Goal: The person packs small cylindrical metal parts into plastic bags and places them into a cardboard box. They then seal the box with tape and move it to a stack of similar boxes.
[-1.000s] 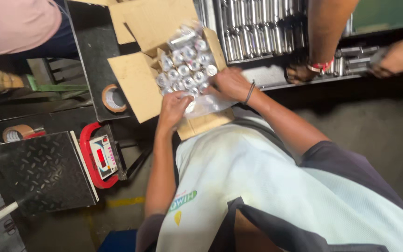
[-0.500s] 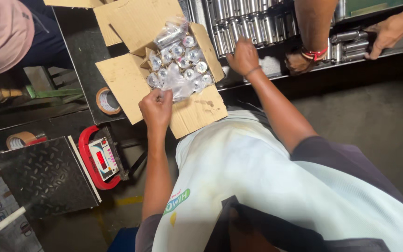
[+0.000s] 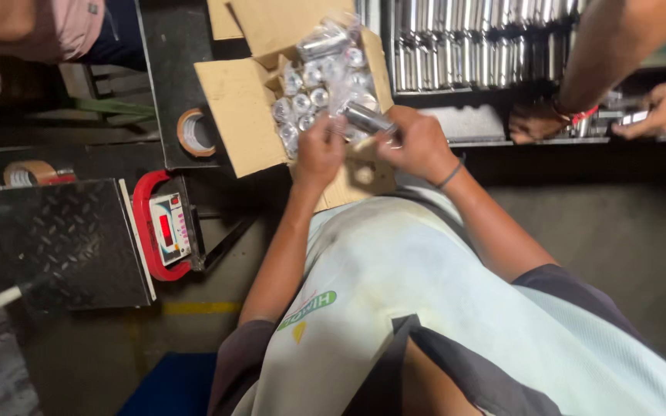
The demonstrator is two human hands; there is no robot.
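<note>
An open cardboard box (image 3: 240, 108) lined with clear plastic holds several shiny metal cylinders (image 3: 310, 96) standing on end. My right hand (image 3: 419, 145) grips one metal cylinder (image 3: 367, 119) lying sideways at the box's near edge. My left hand (image 3: 319, 151) is beside it, fingers curled at the cylinder's left end and the plastic liner. Both hands are over the near flap of the box.
A rack of more metal cylinders (image 3: 472, 42) fills the back. Another person's hands (image 3: 660, 108) work at the right by the rack. A roll of tape (image 3: 196, 132) lies left of the box. A red weighing scale (image 3: 165, 227) with a black platform (image 3: 63, 243) stands at the left.
My right hand came back from the rack to the box holding a cylinder. My left hand moved up to meet it.
</note>
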